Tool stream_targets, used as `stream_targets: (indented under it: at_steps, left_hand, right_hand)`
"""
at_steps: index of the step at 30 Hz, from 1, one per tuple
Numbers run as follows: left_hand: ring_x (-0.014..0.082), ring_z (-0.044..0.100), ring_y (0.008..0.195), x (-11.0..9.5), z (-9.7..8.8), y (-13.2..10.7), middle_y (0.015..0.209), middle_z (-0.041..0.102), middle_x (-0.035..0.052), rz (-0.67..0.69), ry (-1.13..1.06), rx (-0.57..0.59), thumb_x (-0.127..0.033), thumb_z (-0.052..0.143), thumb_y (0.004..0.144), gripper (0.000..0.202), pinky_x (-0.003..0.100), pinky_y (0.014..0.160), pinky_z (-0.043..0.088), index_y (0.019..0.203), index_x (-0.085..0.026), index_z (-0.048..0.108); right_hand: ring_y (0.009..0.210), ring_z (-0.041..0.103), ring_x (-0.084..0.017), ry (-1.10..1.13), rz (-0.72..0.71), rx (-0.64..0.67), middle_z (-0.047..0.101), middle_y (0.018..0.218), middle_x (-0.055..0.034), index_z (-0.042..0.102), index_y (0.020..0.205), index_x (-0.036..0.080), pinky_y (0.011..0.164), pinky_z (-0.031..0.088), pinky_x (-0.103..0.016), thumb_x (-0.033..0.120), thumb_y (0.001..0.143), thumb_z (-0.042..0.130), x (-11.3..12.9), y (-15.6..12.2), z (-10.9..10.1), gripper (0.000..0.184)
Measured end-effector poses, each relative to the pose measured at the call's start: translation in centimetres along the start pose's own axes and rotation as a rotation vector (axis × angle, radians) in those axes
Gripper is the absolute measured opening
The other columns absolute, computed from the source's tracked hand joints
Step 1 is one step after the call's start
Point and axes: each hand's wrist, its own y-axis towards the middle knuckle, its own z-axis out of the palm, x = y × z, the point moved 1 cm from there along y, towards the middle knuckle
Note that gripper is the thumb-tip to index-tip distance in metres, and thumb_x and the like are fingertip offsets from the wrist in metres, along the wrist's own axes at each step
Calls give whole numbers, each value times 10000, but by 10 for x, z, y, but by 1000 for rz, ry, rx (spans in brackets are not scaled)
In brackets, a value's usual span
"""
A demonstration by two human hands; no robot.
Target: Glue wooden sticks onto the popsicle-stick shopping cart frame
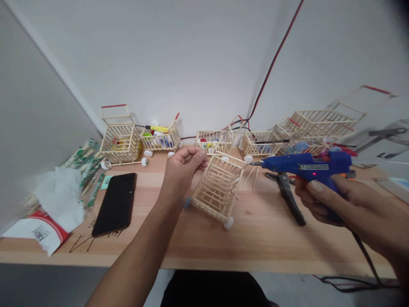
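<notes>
From my station, through the head camera, I see the left hand (183, 168) closed in a pinch on the upper corner of a small stick-built cart (217, 187), holding it tilted over the table. I cannot tell whether the white bottle-cap wheel (228, 223) at its lower end touches the wood. The right hand (341, 200) is clenched round the grip of a blue hot glue gun (306, 167), its nozzle pointing towards the cart from just beside it. Black-handled pliers (287, 196) lie beneath the gun on the wooden table (271, 245). Left of the hands I have a black smartphone (116, 204), crumpled tissue (59, 198) and a red-and-white packet (38, 232). More stick carts (119, 136) line the white wall (179, 55), where a red-and-black cable (275, 59) runs down
</notes>
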Motion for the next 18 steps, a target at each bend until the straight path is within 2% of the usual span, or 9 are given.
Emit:
stream_targets:
  at_steps: [2, 8, 11, 18]
  left_hand:
    - [74, 571, 616, 0, 0, 0, 639, 644, -15, -4, -11, -3, -265, 809, 698, 184, 195, 643, 479, 721, -149, 669]
    - [70, 575, 612, -1, 1, -1, 637, 650, -16, -10, -21, -3, -275, 815, 687, 200, 186, 639, 482, 722, -142, 671]
    - [68, 576, 612, -1, 1, -1, 637, 652, -18, -9, -30, -4, -277, 816, 684, 204, 182, 638, 483, 724, -140, 672]
    - [65, 572, 606, -1, 1, -1, 629, 647, -18, -8, -42, -3, -259, 811, 687, 185, 184, 635, 482, 711, -141, 670]
  right_hand:
    - [558, 467, -153, -47, -31, 71, 517, 627, -19, 547, 675, 213, 497, 405, -274, 730, 840, 477, 0, 1, 0, 547]
    - [536, 464, -143, 15, -75, 107, 489, 603, -4, 516, 657, 216, 492, 404, -267, 681, 872, 482, -3, 6, -1, 513]
    - [537, 468, -145, 63, -65, 88, 494, 611, 0, 542, 709, 220, 486, 400, -264, 675, 864, 504, -1, 6, 0, 482]
    - [541, 461, -144, 83, -44, 11, 514, 619, -6, 534, 681, 221, 526, 396, -275, 698, 845, 519, 16, 1, 6, 505]
